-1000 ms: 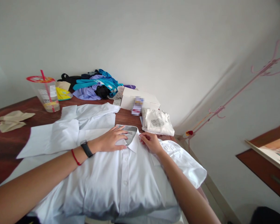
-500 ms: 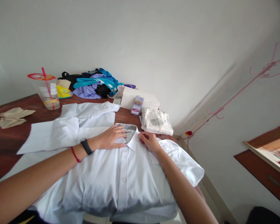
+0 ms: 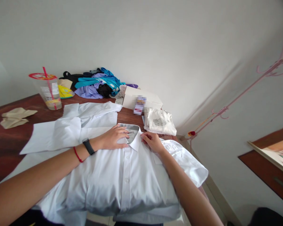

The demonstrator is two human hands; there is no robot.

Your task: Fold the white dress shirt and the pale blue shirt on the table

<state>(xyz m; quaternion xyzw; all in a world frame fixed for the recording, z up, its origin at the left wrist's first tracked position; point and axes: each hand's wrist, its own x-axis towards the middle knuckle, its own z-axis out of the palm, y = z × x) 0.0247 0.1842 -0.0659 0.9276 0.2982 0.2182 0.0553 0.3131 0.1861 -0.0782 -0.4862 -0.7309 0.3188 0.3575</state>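
Hardly anything has moved since the earlier frame: our view has shifted a tiny bit, and our left hand [image 3: 113, 138] and right hand [image 3: 152, 142] stay by the collar [image 3: 135, 143] of the white shirt [image 3: 108, 179].

Under it all we see the table [image 3: 8, 147], dark red-brown and smooth. Our shirt lies on it, front up, made of soft, thin cloth with long ripples. Its collar is stiffer, with a neat point, and the neck makes a round gap, gray inside.

Near the wall we have a crumpled heap of clothes [image 3: 99, 83], blue, purple and black. Beside it sits a white box [image 3: 153, 99] with flat sides. Just in front, folded white cloth [image 3: 160, 123] makes a soft, shiny square with a gray picture on it. Off to the left stands a clear cup [image 3: 50, 94], wide at the top.

Our left hand is spread loosely, palm down, on the left side of the collar. Our right hand is curled, fingertips close together, touching the shirt just beside the collar's right side; we cannot tell if it pinches any cloth.
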